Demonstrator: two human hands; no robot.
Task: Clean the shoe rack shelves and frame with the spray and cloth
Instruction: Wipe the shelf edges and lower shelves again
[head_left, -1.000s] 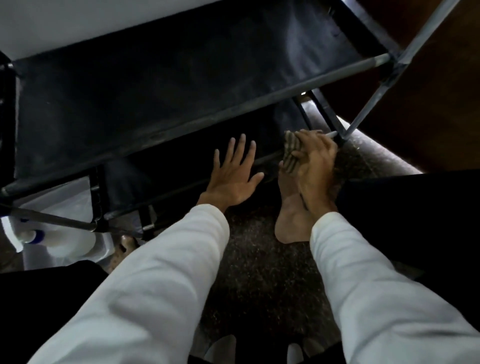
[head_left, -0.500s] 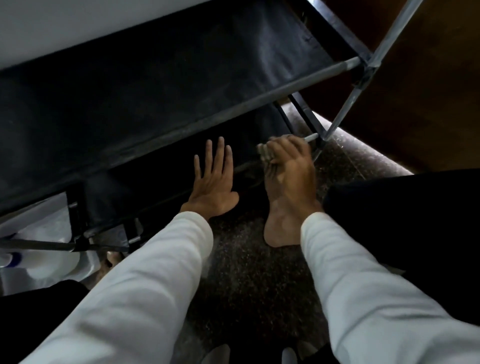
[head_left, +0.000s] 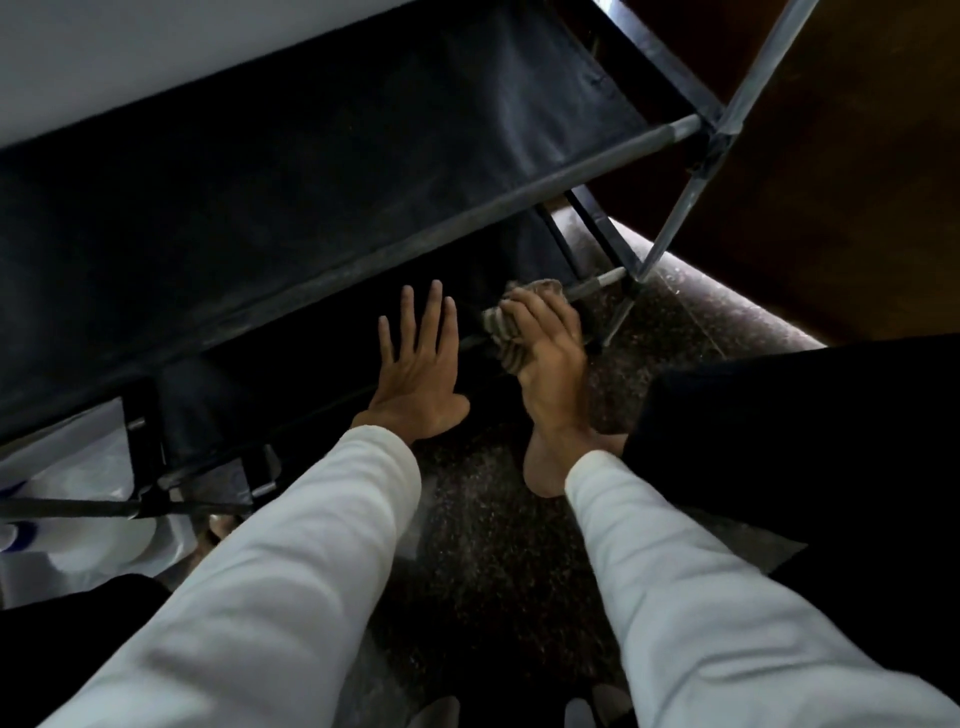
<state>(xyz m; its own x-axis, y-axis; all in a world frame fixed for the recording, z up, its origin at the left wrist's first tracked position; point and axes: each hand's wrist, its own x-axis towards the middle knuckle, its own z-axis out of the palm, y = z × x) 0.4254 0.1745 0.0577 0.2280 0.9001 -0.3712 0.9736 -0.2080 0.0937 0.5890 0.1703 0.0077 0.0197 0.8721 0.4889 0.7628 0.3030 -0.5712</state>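
Two dark shoe rack shelves (head_left: 311, 182) ran from near left to far right. Your left hand (head_left: 415, 374) lay flat, fingers straight, on the lower one; beside it your right hand (head_left: 550, 353) clutched the striped cloth (head_left: 501, 332) against its front rail (head_left: 597, 283), above your bare foot (head_left: 545, 467).
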